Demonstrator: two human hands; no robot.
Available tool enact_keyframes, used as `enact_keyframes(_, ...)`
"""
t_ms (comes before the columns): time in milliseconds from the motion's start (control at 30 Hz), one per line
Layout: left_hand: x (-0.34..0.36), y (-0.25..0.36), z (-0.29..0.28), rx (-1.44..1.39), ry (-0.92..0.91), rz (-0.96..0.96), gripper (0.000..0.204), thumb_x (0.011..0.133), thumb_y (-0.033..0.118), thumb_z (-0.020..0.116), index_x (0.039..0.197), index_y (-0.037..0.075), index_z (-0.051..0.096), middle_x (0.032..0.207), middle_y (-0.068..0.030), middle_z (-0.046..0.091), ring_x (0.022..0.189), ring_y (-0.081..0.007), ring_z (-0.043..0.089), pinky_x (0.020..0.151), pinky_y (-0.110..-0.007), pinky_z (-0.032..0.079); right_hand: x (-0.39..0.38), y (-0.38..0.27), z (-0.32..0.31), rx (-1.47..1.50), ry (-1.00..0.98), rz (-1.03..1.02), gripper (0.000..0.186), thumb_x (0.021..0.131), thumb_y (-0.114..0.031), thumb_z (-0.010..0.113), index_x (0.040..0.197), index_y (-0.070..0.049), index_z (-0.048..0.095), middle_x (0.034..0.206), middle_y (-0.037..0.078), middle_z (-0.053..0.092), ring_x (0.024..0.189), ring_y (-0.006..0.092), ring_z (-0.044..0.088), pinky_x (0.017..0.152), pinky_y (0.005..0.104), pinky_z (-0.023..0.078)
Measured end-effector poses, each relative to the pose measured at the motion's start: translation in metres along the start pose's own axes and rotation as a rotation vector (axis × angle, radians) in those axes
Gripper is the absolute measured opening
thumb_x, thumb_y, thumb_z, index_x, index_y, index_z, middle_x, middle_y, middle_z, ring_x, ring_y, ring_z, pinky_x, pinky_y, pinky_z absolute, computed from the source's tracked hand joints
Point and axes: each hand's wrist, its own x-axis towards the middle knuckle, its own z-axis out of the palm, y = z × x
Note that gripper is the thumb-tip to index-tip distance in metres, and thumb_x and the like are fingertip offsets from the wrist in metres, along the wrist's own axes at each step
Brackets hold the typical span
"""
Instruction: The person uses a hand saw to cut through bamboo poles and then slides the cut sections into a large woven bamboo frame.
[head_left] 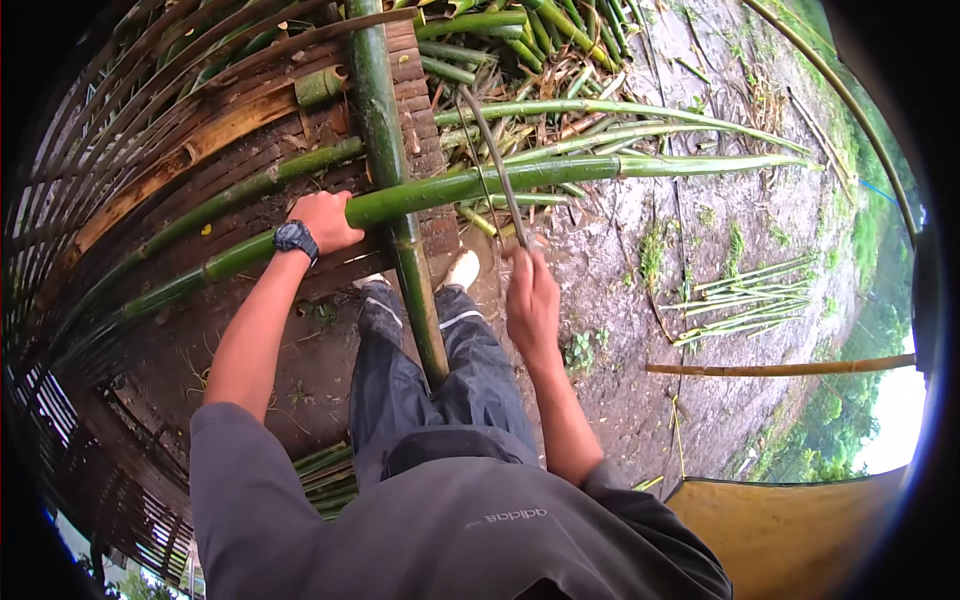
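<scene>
My left hand (322, 222), with a dark watch on the wrist, grips a long green bamboo pole (470, 183) lying crosswise over an upright-running thicker bamboo pole (380, 100). My right hand (530, 295) is closed on the lower end of a long, thin grey tool (492, 140), apparently a saw, which reaches up past the crosswise pole to the right of the crossing. A worn wooden slatted platform (420, 80) is under the poles. My booted feet stand below, either side of the thicker pole.
Cut bamboo (520, 40) is piled beyond the platform, and split lengths (740, 300) lie on muddy ground to the right. Curved slats (120, 100) form a barrier at left. A horizontal pole (780, 368) and a yellow surface (790, 530) sit at lower right.
</scene>
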Motion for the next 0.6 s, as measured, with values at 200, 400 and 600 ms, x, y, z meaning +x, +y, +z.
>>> enact_keyframes(200,0.011,-0.002,-0.003,0.002,0.018,0.059,0.064,0.070,0.046,0.077,0.120,0.007,0.071,0.093,-0.0252,0.075,0.089,-0.0413,0.074,0.084,-0.050,0.060,-0.038,-0.050,-0.062,-0.016,-0.096,0.258,0.036,0.109,-0.029,0.046,0.116,-0.001,0.068,0.076,0.021,0.063,0.065,0.0340,0.063,0.061,0.0448,0.047)
enact_keyframes(400,0.003,-0.001,0.009,0.011,0.002,0.068,0.061,0.068,0.045,0.074,0.115,0.006,0.073,0.093,-0.0258,0.075,0.090,-0.0412,0.074,0.085,-0.050,0.061,0.063,-0.020,0.019,0.136,0.004,0.118,0.037,0.111,-0.031,0.048,0.111,0.000,0.068,0.078,0.017,0.063,0.068,0.0244,0.058,0.067,0.0395,0.048)
enact_keyframes(600,0.013,-0.023,0.008,-0.273,-0.130,0.215,0.052,0.069,0.038,0.077,0.100,-0.003,0.072,0.084,-0.0246,0.074,0.082,-0.0421,0.072,0.078,-0.045,0.060,0.029,-0.001,0.036,0.184,0.057,0.066,0.034,0.111,-0.032,0.052,0.116,-0.002,0.066,0.065,0.017,0.056,0.056,0.0251,0.055,0.056,0.0413,0.044)
